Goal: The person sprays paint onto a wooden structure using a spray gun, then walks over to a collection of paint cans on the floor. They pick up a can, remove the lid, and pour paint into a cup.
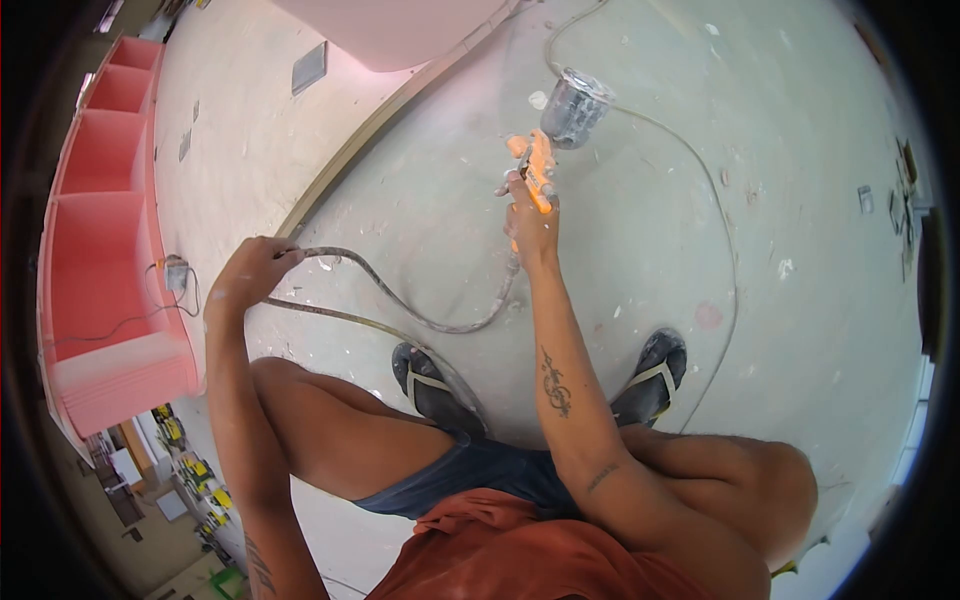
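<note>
Spray gun: the orange spray gun (540, 172) is held up over the floor (640, 250), to the right of the wooden strip (362, 149).
Right grip: the right grip (532, 222) is closed around the gun's handle, well apart from the wooden strip.
Gun axis: the gun's length is directed away from the torso, roughly alongside the wooden strip; the metal cup (578, 112) is carried at the far end, beyond the right grip. Nozzle aim cannot be judged.
Left grip: the hose (442, 327) is pinched by the left grip (258, 268), seen by the wooden strip's near end.
Hose run: the hose is looped from the left grip to below the gun's handle, right of the wooden strip.
Nearer hand: the right; the left is placed well apart from the gun.
</note>
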The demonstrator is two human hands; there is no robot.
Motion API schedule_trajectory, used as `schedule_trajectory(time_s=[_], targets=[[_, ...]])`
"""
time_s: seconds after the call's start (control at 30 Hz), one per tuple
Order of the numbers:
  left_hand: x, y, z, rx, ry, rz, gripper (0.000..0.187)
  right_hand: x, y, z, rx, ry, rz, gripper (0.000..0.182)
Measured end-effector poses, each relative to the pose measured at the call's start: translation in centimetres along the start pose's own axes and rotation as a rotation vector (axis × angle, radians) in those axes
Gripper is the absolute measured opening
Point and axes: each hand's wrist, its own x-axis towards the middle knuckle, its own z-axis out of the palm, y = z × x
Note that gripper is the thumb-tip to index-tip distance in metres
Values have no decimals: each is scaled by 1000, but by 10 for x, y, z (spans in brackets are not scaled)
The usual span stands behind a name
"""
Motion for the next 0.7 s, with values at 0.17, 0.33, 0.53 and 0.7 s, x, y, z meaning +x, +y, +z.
schedule_trajectory(time_s=[0.17,0.33,0.53,0.7], targets=[[-9,2,-3,-5,-38,-68,36,-4,-11,-5,76,-3,19,15],[-14,10,-10,8,-90,-147,37,-3,-17,-5,71,-47,-10,17],[-15,7,-8,1,-110,-178,38,10,-37,-4,36,-65,-84,21],[-13,7,-9,-3,-132,-251,38,22,-53,-2,150,-70,-77,20]])
